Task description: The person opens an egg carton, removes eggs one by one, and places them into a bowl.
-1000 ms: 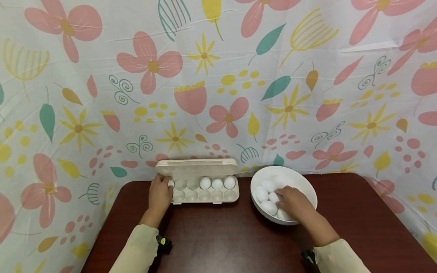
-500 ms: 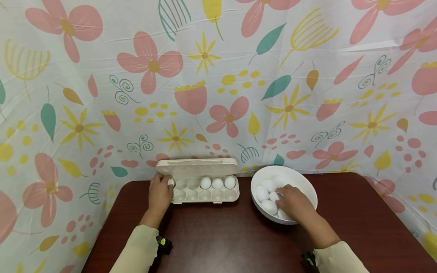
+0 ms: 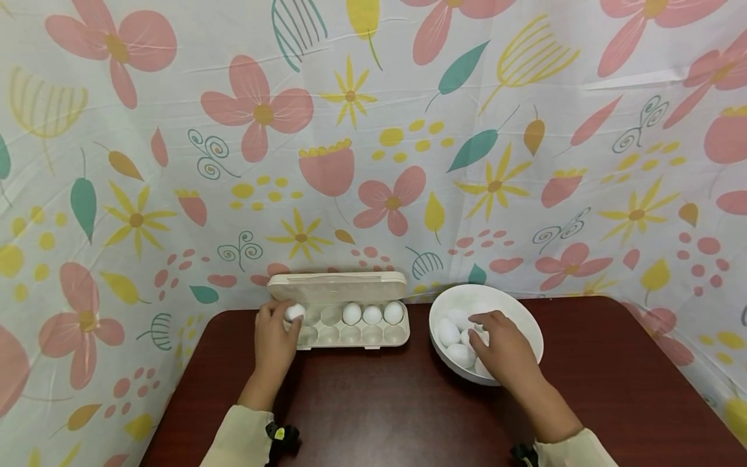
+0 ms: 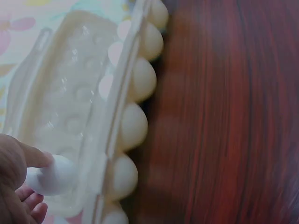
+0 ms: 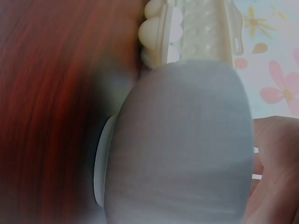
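Note:
My left hand [image 3: 274, 337] pinches a white egg [image 3: 295, 312] at the back left corner of the open egg carton [image 3: 350, 346]. In the left wrist view, the thumb and fingers lie along one side of that egg [image 4: 58, 176], over the carton's inside. Three white eggs, the middle one [image 3: 371, 315], sit in the back row on the right. My right hand [image 3: 508, 350] is over the white bowl [image 3: 528, 318], thumb and fingers spread apart, close to several white eggs [image 3: 448, 332]. The bowl's outer wall hides most of that hand in the right wrist view.
The dark reddish wooden table [image 3: 362, 408] spreads out in front of the carton and bowl. A flower-printed cloth [image 3: 373, 214] hangs right behind them. The carton's raised lid [image 3: 335, 285] leans back towards this cloth.
The left hand has shifted slightly right with the egg, more of which now shows. My right hand has drawn up a little from the eggs, and its thumb and fingers have parted.

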Motion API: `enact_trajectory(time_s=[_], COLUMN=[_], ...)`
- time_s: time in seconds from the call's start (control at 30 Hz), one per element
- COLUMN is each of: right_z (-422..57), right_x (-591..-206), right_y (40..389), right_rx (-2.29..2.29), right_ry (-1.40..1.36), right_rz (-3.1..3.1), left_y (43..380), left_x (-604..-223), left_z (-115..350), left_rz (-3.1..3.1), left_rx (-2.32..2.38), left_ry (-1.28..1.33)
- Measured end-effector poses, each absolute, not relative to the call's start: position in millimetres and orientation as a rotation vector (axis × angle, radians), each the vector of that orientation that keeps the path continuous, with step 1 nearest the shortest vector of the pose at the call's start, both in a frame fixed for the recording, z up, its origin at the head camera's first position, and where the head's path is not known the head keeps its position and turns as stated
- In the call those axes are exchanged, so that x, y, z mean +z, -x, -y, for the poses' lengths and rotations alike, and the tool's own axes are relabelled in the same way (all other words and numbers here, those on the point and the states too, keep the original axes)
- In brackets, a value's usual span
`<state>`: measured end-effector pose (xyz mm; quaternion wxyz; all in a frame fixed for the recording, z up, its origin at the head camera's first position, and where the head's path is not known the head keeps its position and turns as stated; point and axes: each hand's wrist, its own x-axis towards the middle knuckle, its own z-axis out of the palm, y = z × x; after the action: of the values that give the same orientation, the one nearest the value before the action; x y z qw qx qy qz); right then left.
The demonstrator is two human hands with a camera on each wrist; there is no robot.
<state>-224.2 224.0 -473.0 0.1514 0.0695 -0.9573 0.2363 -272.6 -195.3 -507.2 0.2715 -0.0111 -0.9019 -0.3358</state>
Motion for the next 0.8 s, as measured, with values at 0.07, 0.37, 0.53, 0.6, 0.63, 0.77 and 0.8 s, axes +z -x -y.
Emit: enact_trajectory(time_s=[0.07,0.37,0.53,0.6,0.63,0.77,0.8], right_z=[-220,-198,-189,-186,-184,-176,-174], right_x=[-472,-472,-473,-475,-475,-478,-478], right_y=[221,206,203,202,201,198,197], right_rx=[0.706,0.752,0.772,0.771,0.771,0.774,0.777], right_ry=[-0.204,-0.297,-0.379,-0.428,-0.456,-0.564,-0.588], right_rz=[2.71,2.525,2.5,2.506,2.507,2.488,2.481], left_y=[266,240,229,224,222,213,211], left_x=[-503,-489,-485,-485,-485,-487,-487], left_z=[189,158,142,136,133,121,118], left_rz=[2.413,2.379,2.385,2.391,2.395,2.407,2.404], left_rx=[-0.936,-1.041,-1.049,-1.046,-1.044,-1.039,-1.041], left_ry=[0.031,0.038,0.075,0.102,0.117,0.176,0.193])
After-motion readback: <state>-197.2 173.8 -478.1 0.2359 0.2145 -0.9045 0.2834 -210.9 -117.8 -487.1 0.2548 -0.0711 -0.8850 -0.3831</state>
